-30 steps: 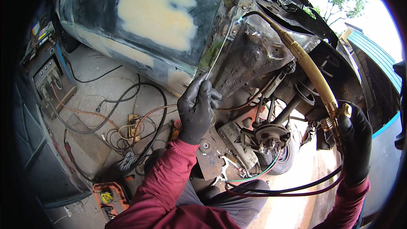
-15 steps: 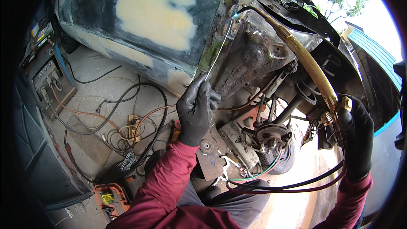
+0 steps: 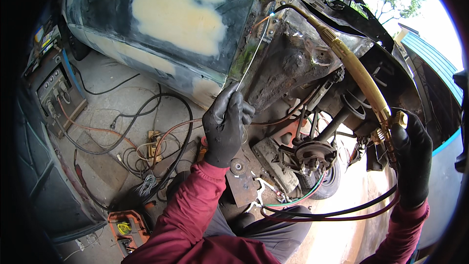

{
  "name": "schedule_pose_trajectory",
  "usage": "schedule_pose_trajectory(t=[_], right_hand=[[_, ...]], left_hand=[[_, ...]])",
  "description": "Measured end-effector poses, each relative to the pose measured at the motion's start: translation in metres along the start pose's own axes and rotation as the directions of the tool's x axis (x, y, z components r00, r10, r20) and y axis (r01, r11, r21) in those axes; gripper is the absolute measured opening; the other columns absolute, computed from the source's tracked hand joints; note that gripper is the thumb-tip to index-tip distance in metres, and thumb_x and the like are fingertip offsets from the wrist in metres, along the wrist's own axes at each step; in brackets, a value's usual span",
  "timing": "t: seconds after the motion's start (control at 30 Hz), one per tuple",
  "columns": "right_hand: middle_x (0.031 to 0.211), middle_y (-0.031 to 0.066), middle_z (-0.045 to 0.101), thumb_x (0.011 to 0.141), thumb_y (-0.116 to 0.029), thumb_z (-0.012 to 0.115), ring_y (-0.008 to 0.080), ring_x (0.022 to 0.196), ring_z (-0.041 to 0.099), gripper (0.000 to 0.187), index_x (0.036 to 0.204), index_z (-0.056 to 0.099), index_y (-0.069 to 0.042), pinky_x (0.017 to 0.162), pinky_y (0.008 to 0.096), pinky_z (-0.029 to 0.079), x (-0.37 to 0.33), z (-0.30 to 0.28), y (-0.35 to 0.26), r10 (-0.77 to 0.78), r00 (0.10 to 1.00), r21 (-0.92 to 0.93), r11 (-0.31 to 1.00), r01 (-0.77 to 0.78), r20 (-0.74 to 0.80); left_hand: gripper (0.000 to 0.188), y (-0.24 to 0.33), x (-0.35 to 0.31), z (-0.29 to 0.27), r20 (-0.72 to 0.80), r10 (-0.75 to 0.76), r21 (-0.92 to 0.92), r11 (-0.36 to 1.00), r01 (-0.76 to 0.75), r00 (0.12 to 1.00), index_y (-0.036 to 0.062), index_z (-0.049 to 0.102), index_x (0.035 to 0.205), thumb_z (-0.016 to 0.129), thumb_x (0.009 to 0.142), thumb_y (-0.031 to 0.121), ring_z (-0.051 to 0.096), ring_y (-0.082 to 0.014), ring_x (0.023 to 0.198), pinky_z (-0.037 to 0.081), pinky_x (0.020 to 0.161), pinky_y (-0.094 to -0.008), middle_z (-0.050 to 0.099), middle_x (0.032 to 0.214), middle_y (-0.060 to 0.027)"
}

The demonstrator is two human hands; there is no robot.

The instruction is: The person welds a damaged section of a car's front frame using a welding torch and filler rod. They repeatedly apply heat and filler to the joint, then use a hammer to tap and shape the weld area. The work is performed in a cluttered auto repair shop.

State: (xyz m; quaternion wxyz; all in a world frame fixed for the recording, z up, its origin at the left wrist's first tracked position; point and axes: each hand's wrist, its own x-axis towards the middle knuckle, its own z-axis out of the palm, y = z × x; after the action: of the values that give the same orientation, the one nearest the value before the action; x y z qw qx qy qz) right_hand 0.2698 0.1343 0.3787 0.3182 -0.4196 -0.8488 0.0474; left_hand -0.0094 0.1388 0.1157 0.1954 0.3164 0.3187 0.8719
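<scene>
In a black glove, my left hand point(image 3: 224, 124) pinches a thin filler rod point(image 3: 254, 57) that runs up to the seam on the car body. My right hand point(image 3: 412, 154), also gloved, is closed around the lower end of a brass gas torch point(image 3: 359, 71), near its valve knobs. The torch's dark curved tip meets the rod's far end at a small bright blue flame point(image 3: 272, 14). That spot lies on the rusty metal edge beside the wheel-well panel point(image 3: 293, 63). Black and red hoses point(image 3: 337, 215) trail from the torch's base across my lap.
A car door point(image 3: 234, 19) with a pale filler patch is at the upper left. The brake hub point(image 3: 312, 156) and strut sit below the wheel well. A welding machine point(image 3: 56, 88) stands left, with cables point(image 3: 188, 117) over the floor. An orange toolbox point(image 3: 128, 234) holds a tape measure.
A small orange flame or glow now shows left of the torch tip along the seam. Both hands, the rod and the torch have hardly moved.
</scene>
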Motion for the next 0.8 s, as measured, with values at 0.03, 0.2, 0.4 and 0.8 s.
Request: schedule_pose_trajectory(t=[0.03, 0.2, 0.4, 0.8], right_hand=[[0.105, 0.0037, 0.073, 0.106, -0.044, 0.072, 0.0112, 0.099, 0.066, 0.048, 0.129, 0.071, -0.002, 0.091, 0.0327, 0.053, -0.0001, 0.0004, 0.0005, -0.006, 1.000, -0.002, 1.000, 0.006, -0.004], [0.106, 0.0035, 0.073, 0.107, -0.041, 0.071, 0.0114, 0.099, 0.065, 0.044, 0.129, 0.071, -0.003, 0.091, 0.0326, 0.053, 0.0002, 0.0025, 0.0023, -0.025, 1.000, 0.017, 1.000, 0.026, -0.007], [0.105, 0.0019, 0.072, 0.110, -0.031, 0.068, 0.0098, 0.097, 0.062, 0.035, 0.129, 0.071, -0.003, 0.089, 0.0310, 0.052, 0.0012, 0.0015, 0.0013, -0.029, 1.000, -0.041, 0.999, 0.029, 0.006], [0.108, 0.0034, 0.074, 0.109, -0.034, 0.069, 0.0112, 0.100, 0.065, 0.037, 0.129, 0.072, -0.003, 0.092, 0.0325, 0.053, 0.0006, 0.0038, 0.0031, -0.052, 0.999, 0.004, 0.999, 0.052, 0.003]], left_hand=[[0.042, 0.0002, -0.0001, -0.0002, -0.001, -0.002, 0.009, 1.000, 0.002, 1.000, -0.0020, 0.061, 0.147, 0.055, 0.116, 0.027, 0.059, -0.0062, 0.068, 0.049, 0.065, -0.0238, 0.072, 0.083, -0.0063], [0.045, 0.0003, -0.0002, -0.0006, 0.001, 0.004, 0.033, 0.999, -0.004, 1.000, -0.0032, 0.062, 0.146, 0.054, 0.117, 0.030, 0.060, -0.0068, 0.069, 0.050, 0.065, -0.0238, 0.070, 0.084, -0.0047], [0.040, -0.0013, 0.0010, -0.0005, 0.009, 0.008, 0.007, 1.000, -0.008, 1.000, -0.0021, 0.062, 0.146, 0.055, 0.116, 0.024, 0.058, -0.0056, 0.067, 0.048, 0.065, -0.0230, 0.073, 0.083, -0.0069], [0.039, -0.0014, 0.0010, -0.0003, -0.004, 0.002, -0.007, 1.000, -0.002, 1.000, -0.0019, 0.062, 0.146, 0.054, 0.116, 0.022, 0.058, -0.0055, 0.066, 0.048, 0.064, -0.0231, 0.073, 0.082, -0.0071]])
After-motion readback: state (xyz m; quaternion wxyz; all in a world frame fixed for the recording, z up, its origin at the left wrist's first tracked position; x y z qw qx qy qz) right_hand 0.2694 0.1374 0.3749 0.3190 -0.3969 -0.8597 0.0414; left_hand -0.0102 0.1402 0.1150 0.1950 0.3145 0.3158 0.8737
